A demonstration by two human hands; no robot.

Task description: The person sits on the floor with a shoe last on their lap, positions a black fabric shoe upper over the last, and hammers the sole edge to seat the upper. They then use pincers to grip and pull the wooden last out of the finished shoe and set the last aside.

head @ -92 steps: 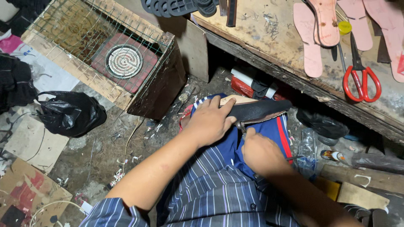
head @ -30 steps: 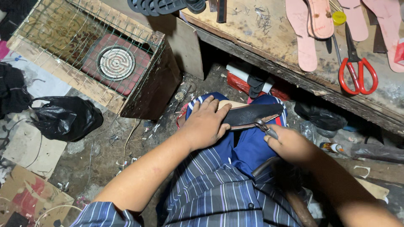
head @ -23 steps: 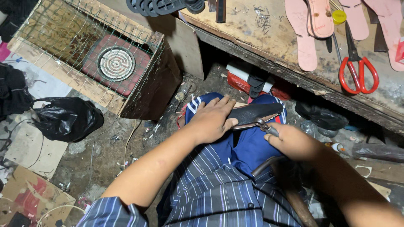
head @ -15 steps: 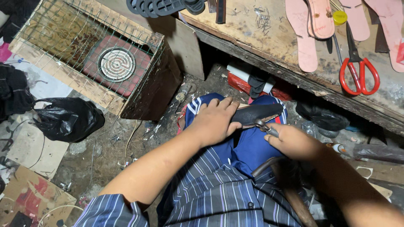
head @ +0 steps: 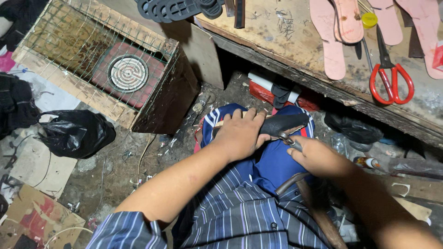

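Left hand [head: 240, 133] is pressing flat on a dark shoe sole [head: 284, 123] lying across the blue-trousered knee; right hand [head: 318, 157] is gripping a small metal tool [head: 290, 139] at the sole's edge. Risk, as a judgement: the tool is working close to the left fingers (a slip on the curved sole could nick them). Above the hands, a scarred wooden workbench [head: 286, 32] is carrying pink insoles [head: 333, 50] and red scissors [head: 390, 76]. Left of them, a wire-meshed crate [head: 99, 69] is standing on a littered floor [head: 115, 170].
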